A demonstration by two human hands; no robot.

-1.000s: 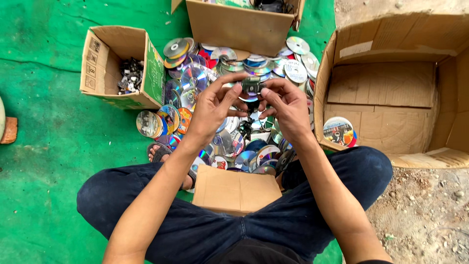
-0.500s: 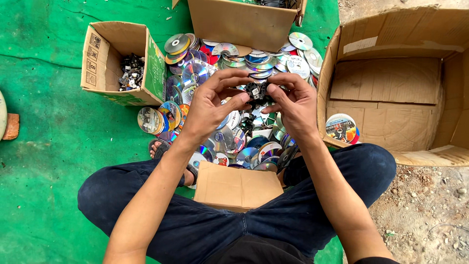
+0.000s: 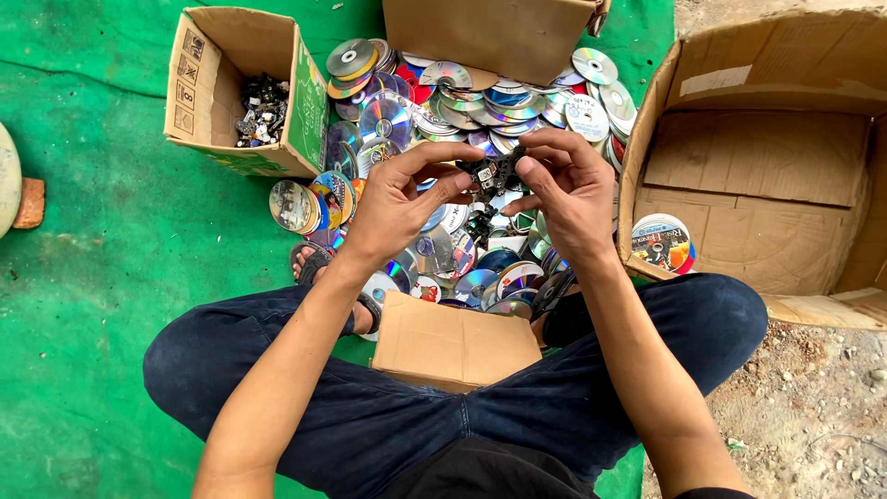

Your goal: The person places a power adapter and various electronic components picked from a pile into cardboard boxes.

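Observation:
My left hand point(image 3: 399, 205) and my right hand point(image 3: 565, 189) meet above a heap of shiny discs point(image 3: 462, 120), and together they pinch a small black part point(image 3: 492, 170) with a metal bit in it. The fingers of both hands curl around its two ends. Below the hands, more dark pieces lie among the discs. I sit cross-legged in dark trousers, with a sandalled foot point(image 3: 319, 268) beside the heap.
A small cardboard box point(image 3: 208, 111) at the left holds dark small parts. A large open box point(image 3: 767, 185) lies at the right with a printed disc point(image 3: 662, 242) at its mouth. Another box point(image 3: 490, 32) stands behind the heap, one point(image 3: 453, 346) sits on my lap. Green mat underneath, gravel right.
The silver disc piece seen a second ago is gone from my hands; they now hold only the small black part, and have shifted slightly lower in view.

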